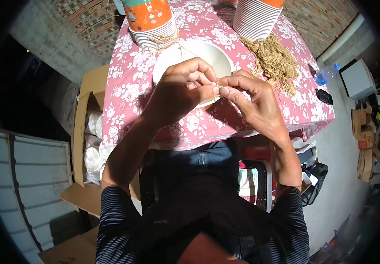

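Counter (309, 103) up front, pink with white flowers all over, easily the biggest thing around. Next size down, an open carton (81, 145) by its left side, with white wrapped stuff (93, 160) inside. Toward the far end, two chunky stacks: right stack (257, 20) and left stack (152, 24), both ribbed white below and orange higher up. Then a round white bowl (168, 55) nearer the front, partly hidden by the hands. At the foot of the right stack, a messy heap (276, 61) of tan string. Left hand (181, 90) over the bowl, thumb and fingers (205, 91) pinched together. Right hand (254, 94) just beside, same deal with thumb and forefinger, tips almost meeting the left ones. Over by the counter's right edge, a clear bottle (326, 75) with a blue cap, plus a small black case (324, 96) near it. Tiniest of all: a thin pale strand (217, 80), clamped between both sets of fingers, above the bowl. Too fine to tell much more.
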Motion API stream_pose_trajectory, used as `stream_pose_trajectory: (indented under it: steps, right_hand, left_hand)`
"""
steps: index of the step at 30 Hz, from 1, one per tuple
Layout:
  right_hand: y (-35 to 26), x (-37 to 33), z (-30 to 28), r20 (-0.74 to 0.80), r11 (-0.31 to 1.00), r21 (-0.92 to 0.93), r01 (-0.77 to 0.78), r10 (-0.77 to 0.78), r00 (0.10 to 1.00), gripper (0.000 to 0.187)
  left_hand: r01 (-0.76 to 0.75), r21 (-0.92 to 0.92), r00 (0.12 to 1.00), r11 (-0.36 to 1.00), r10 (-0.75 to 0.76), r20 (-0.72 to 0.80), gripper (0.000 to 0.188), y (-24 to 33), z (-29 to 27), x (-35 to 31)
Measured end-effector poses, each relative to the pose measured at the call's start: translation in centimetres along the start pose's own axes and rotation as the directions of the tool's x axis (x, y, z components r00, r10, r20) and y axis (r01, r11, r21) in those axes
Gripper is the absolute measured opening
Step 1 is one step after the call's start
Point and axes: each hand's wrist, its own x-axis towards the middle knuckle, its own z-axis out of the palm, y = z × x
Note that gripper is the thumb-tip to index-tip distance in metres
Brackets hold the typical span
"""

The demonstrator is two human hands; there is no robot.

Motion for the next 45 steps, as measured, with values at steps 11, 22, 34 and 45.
stream_pose_trajectory:
  steps: [11, 22, 34, 45]
  right_hand:
    - [-0.4, -0.5, -0.1, -0.082, 0.985, -0.084, 0.154, -0.161, 0.984, 0.030]
    - [1.1, -1.2, -0.6, -0.058, 0.934, -0.131, 0.333, -0.343, 0.938, 0.037]
    - [-0.5, -1.5, -0.7, -0.059, 0.983, -0.158, 0.090, -0.101, 0.993, 0.012]
    - [0.8, -2.2, 0.1, -0.058, 1.000, 0.025, 0.010, -0.008, 0.998, 0.011]
  left_hand:
    - [0.146, -0.229, 0.989, 0.962, -0.138, 0.051, 0.018, 1.3, -0.2, 0.0]
    - [0.178, -0.377, 0.984, 0.909, -0.158, 0.083, 0.025, 0.7, -0.5, 0.1]
    - [-0.008, -0.186, 0.999, 0.982, -0.001, -0.050, 0.016, -0.1, 2.1, -0.3]
    - [-0.160, 0.265, 0.985, 0.951, 0.172, -0.023, 0.013, 0.6, 2.7, -1.9]
